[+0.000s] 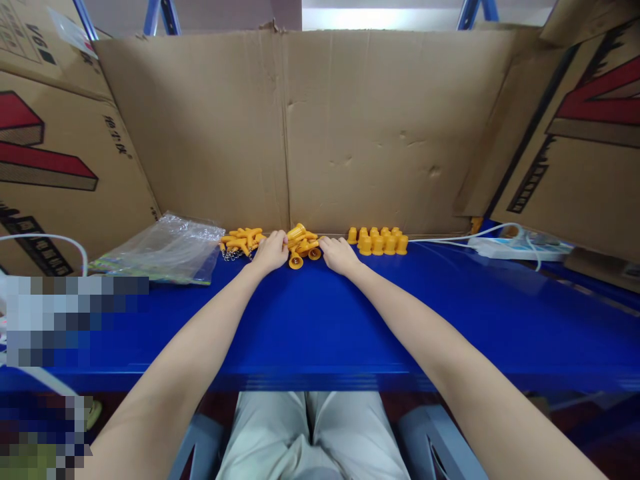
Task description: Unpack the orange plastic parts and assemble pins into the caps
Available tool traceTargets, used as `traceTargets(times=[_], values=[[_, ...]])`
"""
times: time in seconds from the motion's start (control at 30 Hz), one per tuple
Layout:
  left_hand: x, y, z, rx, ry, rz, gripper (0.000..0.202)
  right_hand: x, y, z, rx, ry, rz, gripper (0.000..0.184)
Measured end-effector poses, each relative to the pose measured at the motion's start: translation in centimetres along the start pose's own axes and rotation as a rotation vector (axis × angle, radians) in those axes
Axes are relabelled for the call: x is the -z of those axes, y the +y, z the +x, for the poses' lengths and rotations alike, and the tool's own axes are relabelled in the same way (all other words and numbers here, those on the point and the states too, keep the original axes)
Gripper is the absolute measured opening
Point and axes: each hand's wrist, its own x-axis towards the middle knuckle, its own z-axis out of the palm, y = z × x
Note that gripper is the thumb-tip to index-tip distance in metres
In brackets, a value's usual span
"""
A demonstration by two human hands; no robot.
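My left hand (271, 253) is closed at the back of the table, its fingertips on a tilted yellow plastic cup-shaped piece (297, 232). Just to the right, my right hand (340, 255) has its fingers bent together at the edge of a small heap of yellow cups; what they grip, if anything, is hidden. One cup in that heap (296, 261) shows its round opening towards me. Left of my left hand lies a pile of yellow branched plastic pieces (245, 239) with small metal chains (232, 255). Several yellow cups (377, 243) stand upside down in rows to the right.
A clear plastic bag (170, 250) lies on the blue table (320, 327) at left. Cardboard walls (380, 133) enclose the back and sides. A white power strip (520, 248) with cables lies at right. Chair armrests (440, 440) flank my legs.
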Motion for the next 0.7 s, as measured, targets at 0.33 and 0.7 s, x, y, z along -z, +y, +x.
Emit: traceTargets(times=[0.33, 0.7], values=[[1.7, 0.6, -0.3, -0.185, 0.088, 0.045, 0.029, 1.6, -0.9, 0.0, 0.110, 0.260, 0.017, 0.042], [2.2, 2.8, -0.6, -0.450, 0.163, 0.094, 0.027, 1.3, -0.7, 0.2, 0.157, 0.283, 0.044, 0.049]])
